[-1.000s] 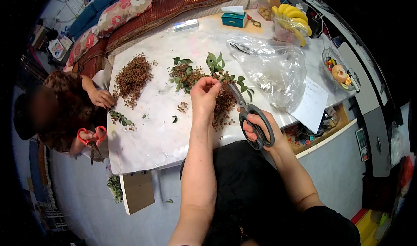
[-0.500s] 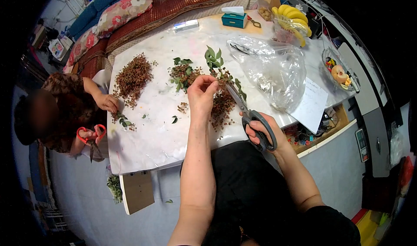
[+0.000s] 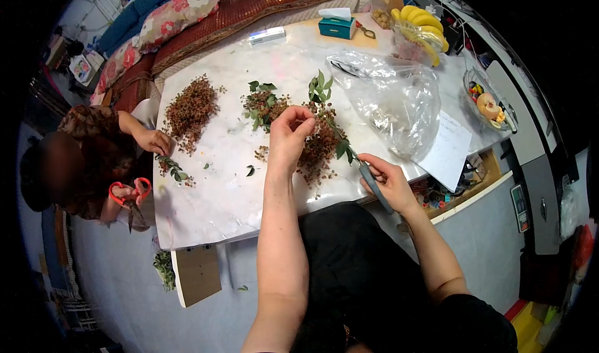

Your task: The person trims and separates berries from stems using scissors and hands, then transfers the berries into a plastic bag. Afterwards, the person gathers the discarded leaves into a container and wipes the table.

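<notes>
My left hand (image 3: 292, 136) is closed in a pinch at the leafy sprig (image 3: 322, 106), which has green leaves and small reddish-brown berries like Sichuan peppercorns. Where the stem meets my fingertips is partly hidden. My right hand (image 3: 388, 183) grips grey-handled scissors (image 3: 376, 188), turned edge-on, their blades reaching among the leaves at the sprig's lower right. Whether the blades are apart I cannot tell. Below and behind the sprig lies a heap of berry clusters (image 3: 319, 156) on the table. A smaller pile of leafy clusters (image 3: 265, 108) lies beyond my left hand.
Left, a co-worker's hand (image 3: 155, 142) touches a leafy cluster (image 3: 171, 168); the other holds red-handled scissors (image 3: 145, 189). A large berry pile (image 3: 192, 113) lies on the white table (image 3: 218, 197). A clear plastic bag (image 3: 396, 103), paper (image 3: 446, 147) and an open drawer (image 3: 483, 181) are right.
The scissors have turned edge-on and dropped slightly lower right with my right hand. The sprig's leafy tip has shifted right. My left hand has barely moved.
</notes>
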Tool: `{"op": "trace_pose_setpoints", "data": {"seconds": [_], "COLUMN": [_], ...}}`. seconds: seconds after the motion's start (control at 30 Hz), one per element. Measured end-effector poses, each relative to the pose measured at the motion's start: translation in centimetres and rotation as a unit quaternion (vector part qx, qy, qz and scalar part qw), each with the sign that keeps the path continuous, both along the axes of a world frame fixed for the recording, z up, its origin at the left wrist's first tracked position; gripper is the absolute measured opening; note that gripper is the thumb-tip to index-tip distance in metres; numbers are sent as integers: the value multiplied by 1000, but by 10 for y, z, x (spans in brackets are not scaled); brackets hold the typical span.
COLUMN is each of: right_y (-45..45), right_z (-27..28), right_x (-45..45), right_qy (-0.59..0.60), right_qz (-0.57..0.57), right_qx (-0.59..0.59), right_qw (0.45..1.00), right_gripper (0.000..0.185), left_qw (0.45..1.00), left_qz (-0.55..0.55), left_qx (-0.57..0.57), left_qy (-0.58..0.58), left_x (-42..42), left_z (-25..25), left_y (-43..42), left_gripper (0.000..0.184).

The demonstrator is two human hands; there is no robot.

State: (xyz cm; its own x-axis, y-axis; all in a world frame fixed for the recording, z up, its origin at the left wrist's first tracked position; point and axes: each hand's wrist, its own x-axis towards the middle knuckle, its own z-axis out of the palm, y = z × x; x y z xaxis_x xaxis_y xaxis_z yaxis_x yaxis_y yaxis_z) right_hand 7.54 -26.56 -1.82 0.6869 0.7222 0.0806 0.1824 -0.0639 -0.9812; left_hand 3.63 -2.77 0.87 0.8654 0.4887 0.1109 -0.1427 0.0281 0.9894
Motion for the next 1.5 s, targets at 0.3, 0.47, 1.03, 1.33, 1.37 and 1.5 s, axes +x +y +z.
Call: {"op": "trace_pose_setpoints", "data": {"seconds": [0.3,0.47,1.03,1.33,1.37,1.5], "right_y": [-5,-6,-26,-13,-11,-7], "right_z": [-7,-1,52,78,79,78], "right_x": [8,8,19,35,35,38], "right_qy": [34,-54,-327,-508,-518,-564], "right_qz": [-7,-7,-163,-8,-4,2], "right_qx": [-15,-61,-95,-220,-227,-237], "right_qw": [999,997,926,833,824,791], "right_gripper": [45,45,46,44,43,42], "left_qw": [1000,999,970,977,976,972], "left_qz": [-3,19,118,80,79,78], "left_qx": [-1,28,207,195,201,219], "left_qy": [-3,-5,38,38,36,23], "left_x": [-2,0,-1,-2,-2,-3], "left_z": [5,-1,-1,1,1,3], "left_y": [3,6,13,14,13,11], "left_gripper": [6,7,5,7,5,6]}}
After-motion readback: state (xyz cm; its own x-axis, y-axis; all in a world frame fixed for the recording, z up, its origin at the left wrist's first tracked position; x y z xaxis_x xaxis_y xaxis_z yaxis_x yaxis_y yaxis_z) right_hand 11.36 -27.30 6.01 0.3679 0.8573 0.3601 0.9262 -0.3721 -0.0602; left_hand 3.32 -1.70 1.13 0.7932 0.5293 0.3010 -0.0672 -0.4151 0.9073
